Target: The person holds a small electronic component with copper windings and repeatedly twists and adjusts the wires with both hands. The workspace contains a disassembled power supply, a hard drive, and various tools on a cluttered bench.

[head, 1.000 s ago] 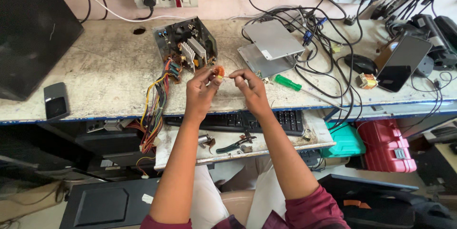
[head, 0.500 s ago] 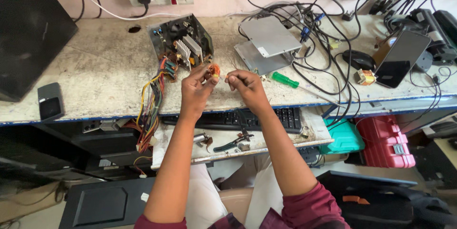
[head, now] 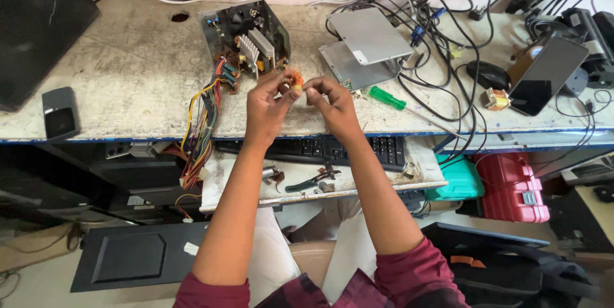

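Holding a small orange part (head: 296,79) between them, the left hand (head: 268,106) and the right hand (head: 332,104) meet above the front edge of the worktop (head: 115,71), near its middle. Compared with half a second ago, the hands keep almost the same pose and the same place in the head view; the whole scene only sits a little lower and closer, and the orange part stays between the fingertips as before.

The left hand is curled, and its thumb and first fingers pinch the orange part from the left side. The right hand is also curled, with its fingertips closed on the same part from the right; how firmly it grips I cannot tell. The part lies at the tips of both hands, a little nearer to the left thumb.

Just behind the hands stands an opened power supply box (head: 246,36), and its bundle of coloured wires (head: 201,135) hangs down over the front edge on the left. To the right of the hands a green-handled screwdriver (head: 387,98) lies on the worktop, near a grey metal cover (head: 368,36). Below the edge, a black keyboard (head: 320,149) rests on a pull-out shelf, with pliers (head: 312,182) in front of it.
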